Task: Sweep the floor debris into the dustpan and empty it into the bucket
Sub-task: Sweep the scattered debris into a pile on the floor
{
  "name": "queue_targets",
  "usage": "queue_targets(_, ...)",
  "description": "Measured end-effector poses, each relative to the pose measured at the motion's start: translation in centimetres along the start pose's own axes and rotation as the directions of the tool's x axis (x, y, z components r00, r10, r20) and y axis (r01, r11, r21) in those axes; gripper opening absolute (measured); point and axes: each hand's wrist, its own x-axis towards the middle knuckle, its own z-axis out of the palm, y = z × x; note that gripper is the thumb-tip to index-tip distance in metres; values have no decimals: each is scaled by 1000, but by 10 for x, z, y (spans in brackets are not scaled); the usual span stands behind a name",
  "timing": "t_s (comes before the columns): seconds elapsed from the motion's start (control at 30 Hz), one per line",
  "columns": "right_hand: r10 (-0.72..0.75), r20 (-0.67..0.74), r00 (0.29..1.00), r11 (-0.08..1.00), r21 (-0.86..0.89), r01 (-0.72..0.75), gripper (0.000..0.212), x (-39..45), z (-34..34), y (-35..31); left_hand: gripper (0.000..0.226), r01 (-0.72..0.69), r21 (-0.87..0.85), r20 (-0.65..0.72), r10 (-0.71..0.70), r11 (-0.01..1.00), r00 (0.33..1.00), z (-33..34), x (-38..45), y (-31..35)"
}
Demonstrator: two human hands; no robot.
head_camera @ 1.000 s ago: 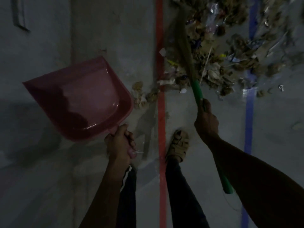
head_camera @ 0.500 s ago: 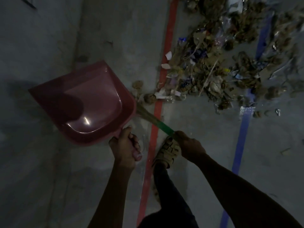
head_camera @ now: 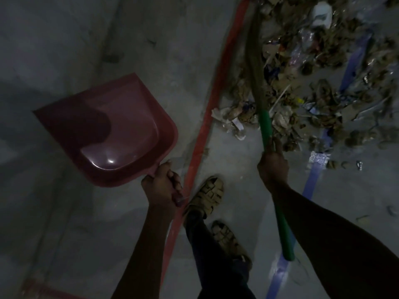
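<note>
The left hand (head_camera: 161,184), at about 7 o'clock from the middle of the head view, has its fingers curled tight round the short handle of a dark red plastic dustpan (head_camera: 112,130); the pan spreads out from the hand toward 10 o'clock, its flat open lip pointing to 9 o'clock, and nothing shows in its glossy hollow but a dark shadow and a small glint of light; whether its lip touches the grey concrete floor (head_camera: 151,61) cannot be told

The right hand (head_camera: 273,167), at about 4 o'clock, is wrapped round the green handle of a broom (head_camera: 266,124), fingers closed on it; the handle's free end runs back toward 5 o'clock beside the right forearm, and the olive-brown bristle end reaches up to 12 o'clock, lying over the near edge of a heap of brown leaves, paper scraps and plastic wrappers (head_camera: 313,93); that debris fills the view from 1 to 3 o'clock, well apart from the dustpan

A red painted floor line (head_camera: 207,117) runs from 12 toward 7 o'clock between dustpan and debris; a blue floor line (head_camera: 311,180) crosses under the heap at 3 o'clock; two feet in tan woven sandals (head_camera: 208,194) stand at 6 o'clock, just beside the red line
</note>
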Motion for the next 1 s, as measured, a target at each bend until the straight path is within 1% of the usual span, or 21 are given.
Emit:
queue_targets(0.07, -78, -7, 997, 997, 29, 78, 62, -12, -1, 5, 36, -1, -27, -8, 1, 1000, 1000, 1, -14, -11)
queue_targets(0.17, -246, 43, 968, 967, 82, 242, 61, -35, 4, 22, 36, 21, -67, -13, -22, 998, 1000, 2, -36, -27)
queue_targets(0.23, -378, 120, 918, 925, 86, 369, 63, -50, 8, 38, 36, 19, -68, -29, -21, 998, 999, 2, -51, -37)
queue_targets(0.3, -460, 234, 857, 886, 52, 461, 64, -63, 7, 55, 37, 15, -74, -41, -18, 997, 999, 2, -66, -46)
queue_targets(0.33, -477, 295, 827, 869, 19, 495, 63, -68, 6, 64, 38, 19, -86, -39, -22, 996, 999, 1, -73, -50)
queue_targets(0.4, -465, 404, 788, 846, -61, 530, 63, -75, 3, 83, 39, 23, -98, -35, -26, 995, 999, 1, -87, -60)
queue_targets(0.43, -435, 434, 789, 851, -88, 518, 63, -78, 1, 92, 39, 21, -97, -38, -25, 995, 999, 1, -93, -66)
queue_targets(0.47, -397, 444, 803, 870, -96, 483, 62, -80, -1, 101, 38, 22, -91, -40, -26, 996, 999, 1, -99, -72)
queue_targets(0.53, -326, 401, 856, 919, -77, 386, 58, -84, -8, 118, 36, 31, -90, -40, -34, 996, 999, 3, -112, -85)
queue_targets(0.6, -272, 324, 906, 955, -26, 296, 52, -80, -16, 133, 37, 37, -100, -36, -41, 994, 999, 8, -125, -97)
queue_targets(0.67, -220, 257, 941, 975, 69, 209, 51, -69, -27, 146, 37, 35, -74, -39, -38, 997, 998, 11, -135, -108)
queue_targets(0.73, -190, 191, 963, 982, 63, 181, 54, -54, -36, 155, 36, 42, -60, -45, -44, 997, 998, 16, -142, -120)
queue_targets(0.77, -193, 157, 969, 981, 30, 190, 56, -47, -39, 158, 36, 46, -58, -49, -49, 997, 998, 18, -145, -125)
queue_targets(0.87, -282, 92, 955, 958, -37, 286, 61, -36, -52, 167, 33, 48, -85, -76, -54, 995, 996, 28, -153, -138)
queue_targets(0.9, -303, 91, 949, 950, -50, 308, 63, -37, -55, 169, 33, 45, -93, -83, -52, 995, 995, 33, -155, -144)
queue_targets(0.97, -338, 110, 935, 940, -13, 342, 67, -41, -58, 178, 33, 46, -100, -85, -55, 994, 995, 43, -165, -158)
queue_targets(1.0, -378, 131, 916, 924, -2, 382, 68, -43, -58, 183, 34, 52, -119, -86, -62, 992, 994, 49, -170, -163)
